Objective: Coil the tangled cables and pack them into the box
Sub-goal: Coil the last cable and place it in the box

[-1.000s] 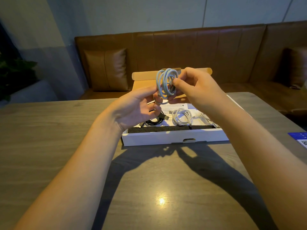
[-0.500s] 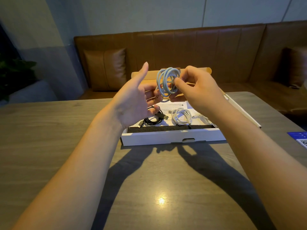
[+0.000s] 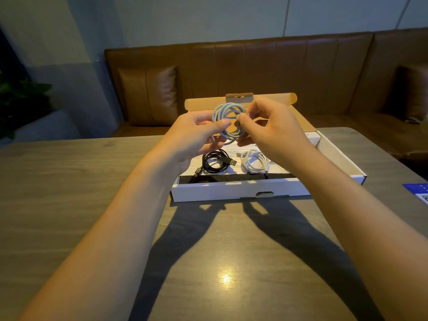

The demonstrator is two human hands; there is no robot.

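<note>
A light blue cable (image 3: pixel 228 121) wound into a coil is held up above the open white box (image 3: pixel 240 189). My left hand (image 3: pixel 196 133) holds the coil's left side with thumb and fingers. My right hand (image 3: pixel 268 126) pinches the coil's right side, fingers curled. Inside the box lie a coiled black cable (image 3: pixel 215 159) with a USB plug and a coiled white cable (image 3: pixel 254 161), side by side on a printed sheet.
The box stands on a grey wooden table (image 3: pixel 69 193), its cardboard lid (image 3: pixel 240 101) raised at the back. A blue card (image 3: pixel 419 192) lies at the table's right edge. A brown leather bench (image 3: pixel 278 72) with cushions runs behind the table.
My left hand, open with fingers spread half a second ago, has closed onto the coil's left side. The coil has turned to face me more. The right hand keeps its pinch.
</note>
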